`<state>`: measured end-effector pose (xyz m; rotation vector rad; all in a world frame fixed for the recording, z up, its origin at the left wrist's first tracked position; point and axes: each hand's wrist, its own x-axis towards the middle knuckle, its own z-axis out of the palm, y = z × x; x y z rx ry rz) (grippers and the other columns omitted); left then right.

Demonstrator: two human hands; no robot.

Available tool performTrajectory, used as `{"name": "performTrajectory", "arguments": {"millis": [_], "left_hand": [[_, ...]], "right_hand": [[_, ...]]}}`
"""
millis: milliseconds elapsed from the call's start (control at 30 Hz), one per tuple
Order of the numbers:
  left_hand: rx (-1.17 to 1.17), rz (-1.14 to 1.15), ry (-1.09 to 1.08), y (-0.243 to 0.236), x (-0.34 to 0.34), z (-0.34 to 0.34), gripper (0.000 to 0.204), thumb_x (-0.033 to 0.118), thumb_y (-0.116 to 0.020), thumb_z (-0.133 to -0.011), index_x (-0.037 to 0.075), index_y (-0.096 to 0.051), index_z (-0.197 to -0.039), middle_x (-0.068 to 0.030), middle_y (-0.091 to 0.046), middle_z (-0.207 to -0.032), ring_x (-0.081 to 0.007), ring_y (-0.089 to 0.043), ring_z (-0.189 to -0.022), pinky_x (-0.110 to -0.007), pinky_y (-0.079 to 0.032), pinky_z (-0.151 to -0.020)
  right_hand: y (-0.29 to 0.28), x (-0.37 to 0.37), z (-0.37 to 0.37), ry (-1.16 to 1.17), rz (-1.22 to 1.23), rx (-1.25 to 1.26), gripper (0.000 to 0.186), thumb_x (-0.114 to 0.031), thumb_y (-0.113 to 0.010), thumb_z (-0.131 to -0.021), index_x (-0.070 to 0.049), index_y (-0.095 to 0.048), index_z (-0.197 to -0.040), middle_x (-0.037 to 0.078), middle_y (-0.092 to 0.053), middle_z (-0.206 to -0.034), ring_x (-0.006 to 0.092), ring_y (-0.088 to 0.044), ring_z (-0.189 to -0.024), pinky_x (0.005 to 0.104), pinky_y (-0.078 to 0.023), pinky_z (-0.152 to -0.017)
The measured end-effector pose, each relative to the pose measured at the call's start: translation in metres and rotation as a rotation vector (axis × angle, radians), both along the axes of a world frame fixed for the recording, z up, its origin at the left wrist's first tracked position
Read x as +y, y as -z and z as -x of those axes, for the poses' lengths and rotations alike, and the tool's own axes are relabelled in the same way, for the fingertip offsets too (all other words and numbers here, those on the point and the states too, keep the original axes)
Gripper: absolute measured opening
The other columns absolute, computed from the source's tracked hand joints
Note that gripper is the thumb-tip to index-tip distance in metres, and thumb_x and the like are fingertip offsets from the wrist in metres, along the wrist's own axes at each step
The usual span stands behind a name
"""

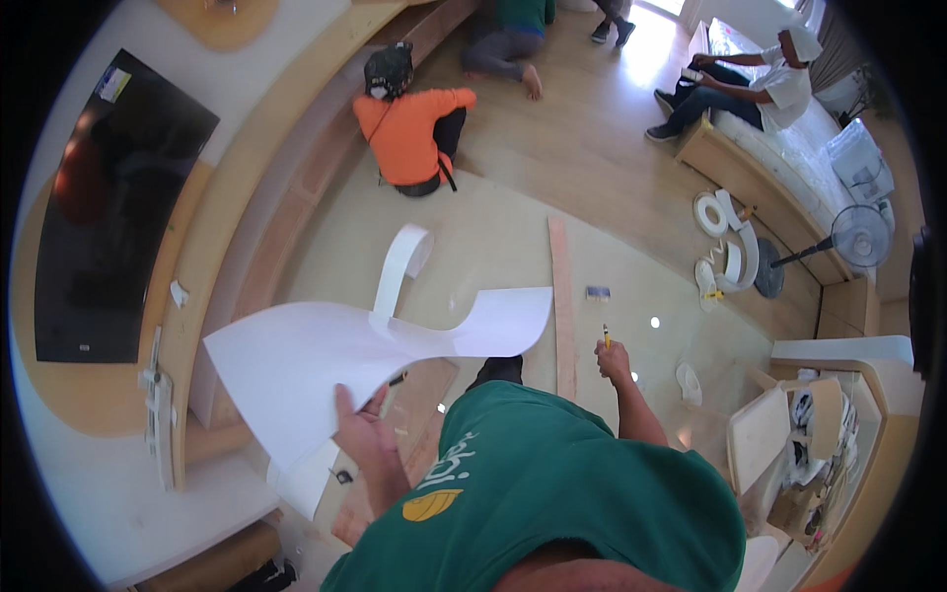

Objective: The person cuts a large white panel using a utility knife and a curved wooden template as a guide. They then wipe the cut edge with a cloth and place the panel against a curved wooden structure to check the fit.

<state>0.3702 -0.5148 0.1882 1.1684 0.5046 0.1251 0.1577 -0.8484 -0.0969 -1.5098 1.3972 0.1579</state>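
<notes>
A large, thin, white flexible sheet (316, 360) curves across the space in front of me. My left hand (367, 434) grips its near edge, the thumb lying against the white face. Part of the sheet bends up again at its right end. In my right hand (614, 363), held apart from the sheet, is a slim yellow tool (607, 337) with a dark tip; too small to tell whether pencil or cutter. Beyond the sheet a curled white strip (400, 261) stands up. A long narrow wooden strip (562, 306) lies on the floor between the sheet and my right hand.
A small brush-like block (598, 293) lies ahead of my right hand. Rolls of white edging (708, 214) and a standing fan (858, 237) are at right. A person in orange (414, 133) crouches ahead; another sits on a bed (779, 89). A screen (118, 207) hangs at left.
</notes>
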Motion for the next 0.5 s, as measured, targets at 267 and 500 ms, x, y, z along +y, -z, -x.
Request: {"name": "performTrajectory", "arguments": {"millis": [267, 500], "left_hand": [[0.042, 0.138, 0.321, -0.01, -0.15, -0.095, 0.036, 0.011, -0.055, -0.095, -0.002, -0.047, -0.128, -0.015, -0.058, -0.117, -0.0265, -0.066, -0.096, -0.039, -0.064, -0.072], [-0.042, 0.175, 0.482, -0.067, -0.32, -0.17, 0.037, 0.013, -0.051, -0.097, -0.002, -0.045, -0.13, -0.0155, -0.058, -0.117, -0.0279, -0.066, -0.099, -0.037, -0.064, -0.071]], "right_hand": [[-0.004, -0.091, -0.043, 0.198, -0.164, -0.053, 0.049, -0.045, -0.057, -0.09, 0.002, -0.068, -0.099, 0.018, -0.071, -0.082, 0.0208, -0.057, -0.055, 0.0366, -0.046, -0.053], [-0.025, -0.206, -0.149, 0.617, -0.733, -0.336, 0.091, -0.061, -0.062, -0.085, 0.013, -0.037, -0.133, 0.025, -0.066, -0.103, 0.0085, -0.038, -0.043, 0.0218, -0.036, -0.038]]}}
